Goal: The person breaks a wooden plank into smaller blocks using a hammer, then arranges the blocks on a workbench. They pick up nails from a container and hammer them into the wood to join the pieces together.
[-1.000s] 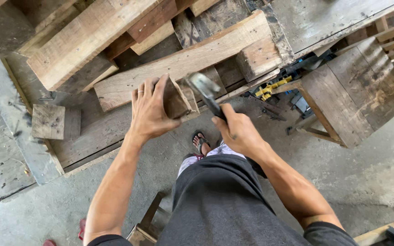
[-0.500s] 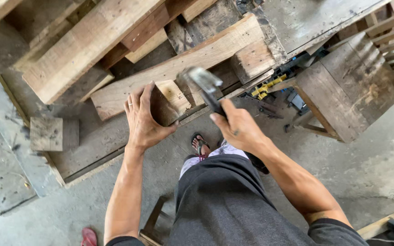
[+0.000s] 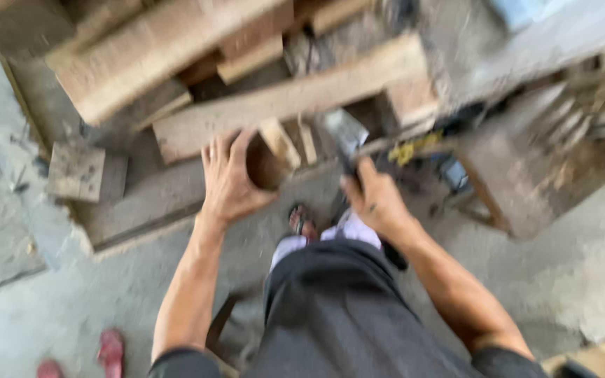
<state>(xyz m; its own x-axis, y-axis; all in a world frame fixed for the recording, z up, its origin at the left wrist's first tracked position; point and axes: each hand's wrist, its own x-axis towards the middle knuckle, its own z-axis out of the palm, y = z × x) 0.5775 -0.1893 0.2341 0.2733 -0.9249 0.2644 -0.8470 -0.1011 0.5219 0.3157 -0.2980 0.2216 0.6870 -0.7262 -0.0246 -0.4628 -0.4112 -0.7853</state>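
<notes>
Left hand (image 3: 229, 183): fingers spread, palm pressed on a small wood block (image 3: 279, 143) at 12 o'clock of the body, probably to keep it steady.
Right hand (image 3: 376, 199): closed around the handle of a hammer (image 3: 344, 133), its head up at 12 o'clock, just right of the block.
Long plank (image 3: 288, 101): lies across, behind both hands.
Yellow tool (image 3: 406, 150): at 2 o'clock, blurred.
Labels: none can be seen.

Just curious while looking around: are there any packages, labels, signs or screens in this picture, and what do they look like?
None that can be made out: the blurred view shows only wooden planks, concrete floor, and the left hand on a wooden block and the right hand gripping a hammer.
</notes>
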